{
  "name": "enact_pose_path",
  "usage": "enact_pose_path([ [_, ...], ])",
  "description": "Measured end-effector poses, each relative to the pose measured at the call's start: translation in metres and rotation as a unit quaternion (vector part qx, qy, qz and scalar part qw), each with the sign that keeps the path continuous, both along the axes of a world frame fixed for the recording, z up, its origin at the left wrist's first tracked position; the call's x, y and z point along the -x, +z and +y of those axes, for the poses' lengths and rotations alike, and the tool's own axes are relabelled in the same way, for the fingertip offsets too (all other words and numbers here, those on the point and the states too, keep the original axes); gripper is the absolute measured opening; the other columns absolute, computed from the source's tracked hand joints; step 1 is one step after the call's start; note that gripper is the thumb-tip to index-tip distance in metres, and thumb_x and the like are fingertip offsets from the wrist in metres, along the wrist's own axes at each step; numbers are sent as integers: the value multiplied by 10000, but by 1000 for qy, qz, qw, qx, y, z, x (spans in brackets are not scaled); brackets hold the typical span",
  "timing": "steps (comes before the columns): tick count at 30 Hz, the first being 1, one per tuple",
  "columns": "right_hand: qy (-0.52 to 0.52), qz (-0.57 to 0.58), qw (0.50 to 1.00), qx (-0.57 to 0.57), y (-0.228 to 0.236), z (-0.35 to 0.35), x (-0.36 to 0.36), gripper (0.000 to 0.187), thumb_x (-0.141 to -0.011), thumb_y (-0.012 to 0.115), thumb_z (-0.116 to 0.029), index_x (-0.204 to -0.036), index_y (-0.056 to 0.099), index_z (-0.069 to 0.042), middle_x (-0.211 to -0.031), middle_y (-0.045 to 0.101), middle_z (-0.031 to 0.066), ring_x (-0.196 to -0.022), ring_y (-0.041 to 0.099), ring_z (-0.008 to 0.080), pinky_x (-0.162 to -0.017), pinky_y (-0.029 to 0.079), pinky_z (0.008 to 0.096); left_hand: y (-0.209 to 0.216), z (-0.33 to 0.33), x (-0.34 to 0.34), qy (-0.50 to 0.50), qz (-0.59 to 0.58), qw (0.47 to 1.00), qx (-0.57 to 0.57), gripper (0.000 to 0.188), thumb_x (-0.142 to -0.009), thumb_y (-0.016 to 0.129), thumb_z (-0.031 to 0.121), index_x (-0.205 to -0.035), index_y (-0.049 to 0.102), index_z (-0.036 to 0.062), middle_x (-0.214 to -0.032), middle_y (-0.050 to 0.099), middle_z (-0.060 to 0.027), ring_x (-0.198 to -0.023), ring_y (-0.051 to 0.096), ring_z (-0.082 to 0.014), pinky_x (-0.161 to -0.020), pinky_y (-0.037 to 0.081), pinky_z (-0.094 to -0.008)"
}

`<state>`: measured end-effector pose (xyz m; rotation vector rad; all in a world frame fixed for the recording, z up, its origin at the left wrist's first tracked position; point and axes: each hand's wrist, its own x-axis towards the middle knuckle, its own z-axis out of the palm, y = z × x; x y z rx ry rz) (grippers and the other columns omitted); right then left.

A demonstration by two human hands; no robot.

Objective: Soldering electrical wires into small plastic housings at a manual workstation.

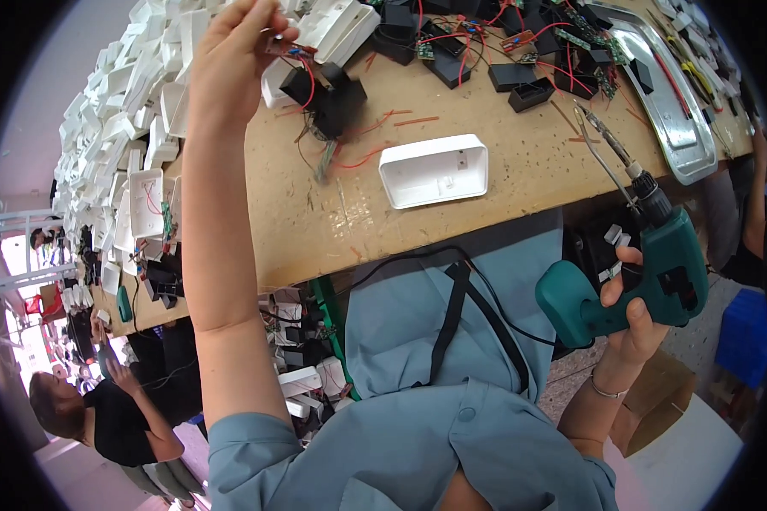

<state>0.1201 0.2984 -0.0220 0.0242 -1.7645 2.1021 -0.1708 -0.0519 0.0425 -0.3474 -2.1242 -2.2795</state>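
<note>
My left hand point(240, 47) is raised over the far left of the bench, its fingers pinched on a small wired circuit board point(288, 49). Red wires run from there to a black plastic housing point(337, 102), blurred by motion, with a small green board point(325, 162) dangling under it. In my right hand point(635, 311), off the bench's front edge, is a teal soldering gun point(677, 255). Its metal tip and thin curved tube point up and left, over the bench. Between the hands an open white plastic case point(435, 192) lies on the bench, hollow side toward me.
White cases point(119, 94) are heaped at the left. Black housings with wires and boards point(511, 77) crowd the far side. A metal tray point(699, 162) holds tools at the right. A black cord point(511, 319) crosses my lap. Another person point(115, 417) works at the left.
</note>
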Motion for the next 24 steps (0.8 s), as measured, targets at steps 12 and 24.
enact_pose_path([
  [12, 55, 9, 998, 17, 3, -20, 12, 626, -797, 628, -181, -1276, 297, 48, -1159, 477, 272, -705, 544, 153, -581, 466, 230, 14, -14, -27, -15, 51, 970, -238, 80, -862, 517, 124, -820, 532, 58, -802, 515, -31, -739, 507, -158, -716, 392, -316],
  [24, 107, 6, 993, 39, 2, -28, 17, 611, -820, 611, -195, -1288, 292, 33, -1197, 441, 272, -714, 521, 146, -589, 460, 234, 16, -79, -70, 46, -2, 988, -149, 144, -919, 456, 174, -952, 514, 47, -903, 529, -91, -857, 511, -207, -824, 425, -416],
])
